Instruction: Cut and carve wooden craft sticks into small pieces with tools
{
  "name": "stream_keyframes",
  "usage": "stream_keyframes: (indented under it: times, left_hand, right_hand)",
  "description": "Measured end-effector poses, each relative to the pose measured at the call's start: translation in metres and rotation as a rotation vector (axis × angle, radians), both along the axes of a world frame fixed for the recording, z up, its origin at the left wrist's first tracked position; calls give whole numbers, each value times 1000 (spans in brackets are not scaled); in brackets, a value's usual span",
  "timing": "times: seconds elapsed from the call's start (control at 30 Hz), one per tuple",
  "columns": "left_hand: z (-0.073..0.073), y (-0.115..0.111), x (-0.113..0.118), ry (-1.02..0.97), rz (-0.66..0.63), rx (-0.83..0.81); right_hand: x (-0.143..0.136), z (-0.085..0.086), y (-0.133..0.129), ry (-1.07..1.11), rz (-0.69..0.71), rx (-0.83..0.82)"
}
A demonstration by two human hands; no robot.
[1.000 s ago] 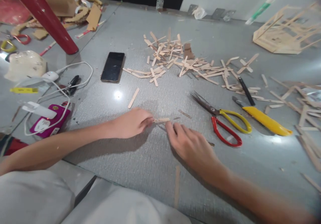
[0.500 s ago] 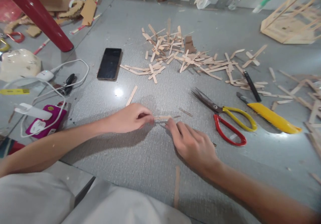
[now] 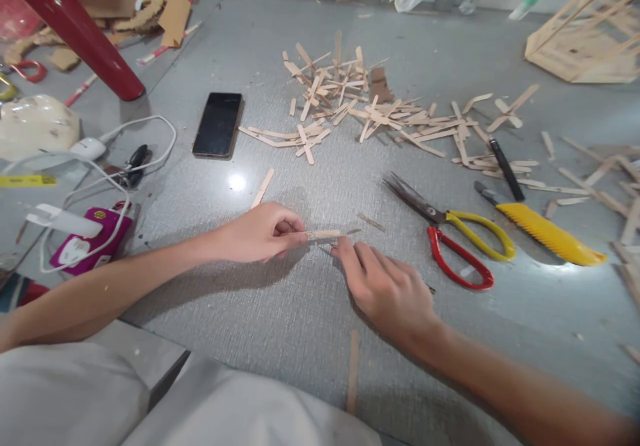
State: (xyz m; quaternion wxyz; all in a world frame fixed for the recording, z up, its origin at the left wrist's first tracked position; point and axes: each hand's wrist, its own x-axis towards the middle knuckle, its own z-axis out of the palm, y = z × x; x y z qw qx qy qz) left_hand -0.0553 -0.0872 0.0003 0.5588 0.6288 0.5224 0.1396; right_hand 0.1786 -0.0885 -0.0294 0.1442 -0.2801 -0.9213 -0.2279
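Between the thumb and fingers of my left hand point(image 3: 265, 233) is a pale wooden craft stick point(image 3: 323, 234), its free end pointing right. My right hand point(image 3: 385, 279) is closed on a slim pointed tool point(image 3: 326, 249). The thin dark tip shows just below the stick, and what looks like its other end peeks out beyond the hand; most of it is hidden by the fingers. A gap separates the tip from the stick. Dark slivers point(image 3: 371, 222) lie just above my right fingertips. One loose craft stick point(image 3: 263, 188) rests behind my left hand.
Scissors point(image 3: 440, 216) with red and yellow handles and a yellow-handled cutter point(image 3: 550, 233) lie on the right. A pile of craft sticks point(image 3: 340, 86) spreads across the back. The phone point(image 3: 217, 125), white cable point(image 3: 170, 146) and purple box point(image 3: 107, 239) sit left.
My right fingertips and the tool have drawn slightly down and away from the stick, so more of its free end shows. My left hand has barely moved.
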Motion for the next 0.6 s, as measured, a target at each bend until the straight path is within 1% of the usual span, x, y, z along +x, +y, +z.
stream_keyframes:
  times: [0.3,0.5,0.6]
  left_hand:
    - [-4,-1,0,-17,-10,37]
    - [-2,0,1,-2,-15,30]
    - [-2,1,0,-11,-33,13]
  right_hand:
    - [-1,1,-1,-17,20,-82]
    - [-1,1,-1,-54,20,-33]
    - [-1,2,-1,-53,21,-37]
